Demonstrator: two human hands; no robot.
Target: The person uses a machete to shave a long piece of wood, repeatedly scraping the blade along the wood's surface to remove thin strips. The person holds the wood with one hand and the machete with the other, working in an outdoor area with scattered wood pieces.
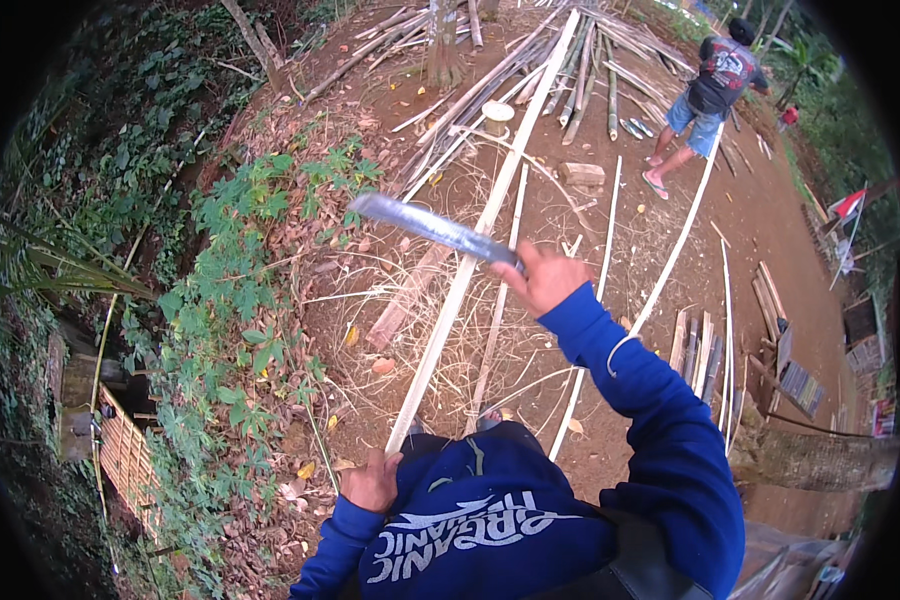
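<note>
The right hand [542, 277] is closed around the handle of a long machete [432, 228], raised in the air; the grey blade points to the left and a little upward, above the ground. The left hand [372, 482] grips the near end of a long pale bamboo strip [480, 225], close to the person's body. This strip runs away from the person, up across the reddish earth ground [770, 230], and passes under the blade. Thin split strips [670, 262] lie on the ground to the right. A pile of bamboo poles [585, 70] lies at the far end. Another person [705, 100] stands near that pile, well apart. Green plants [240, 300] grow on the left.
</note>
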